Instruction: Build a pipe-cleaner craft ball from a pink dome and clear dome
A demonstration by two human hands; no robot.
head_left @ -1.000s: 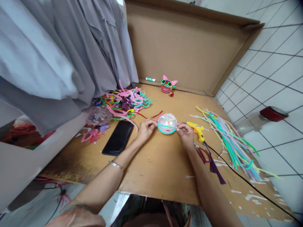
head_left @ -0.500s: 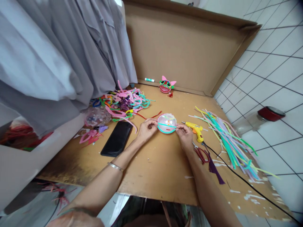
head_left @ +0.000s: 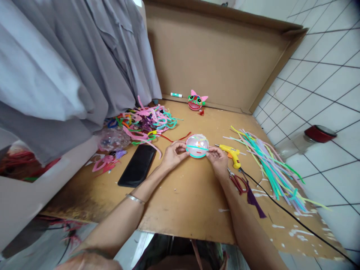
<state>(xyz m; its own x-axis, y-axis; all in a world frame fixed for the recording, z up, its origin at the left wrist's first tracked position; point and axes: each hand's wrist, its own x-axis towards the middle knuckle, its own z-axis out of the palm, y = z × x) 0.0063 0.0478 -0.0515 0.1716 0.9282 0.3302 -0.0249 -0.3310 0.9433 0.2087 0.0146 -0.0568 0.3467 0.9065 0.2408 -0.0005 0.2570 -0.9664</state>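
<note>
Between my two hands is a clear plastic ball (head_left: 198, 142) with a turquoise strip across its middle and another round its lower edge. Pinched fingers of my left hand (head_left: 174, 153) grip its left side, and my right hand (head_left: 217, 157) grips the right side. Small red, orange and yellow bits show on or through the ball. A yellow hot glue gun (head_left: 231, 154) lies just right of my right hand, with red-handled scissors (head_left: 238, 183) and a purple tassel (head_left: 255, 202) below it.
Pipe cleaners (head_left: 270, 165) spread at the right; a tangled pile (head_left: 149, 122) sits at the back left. A black phone (head_left: 137, 165) lies by my left forearm. A finished animal head (head_left: 195, 101) and a glue stick (head_left: 176, 95) stand before the cardboard wall (head_left: 202, 56). The gun's cord (head_left: 295, 219) crosses the right side.
The fingers of both hands have shifted slightly lower along the ball's sides. The ball stays in nearly the same place, and the whole view has drifted a little.
</note>
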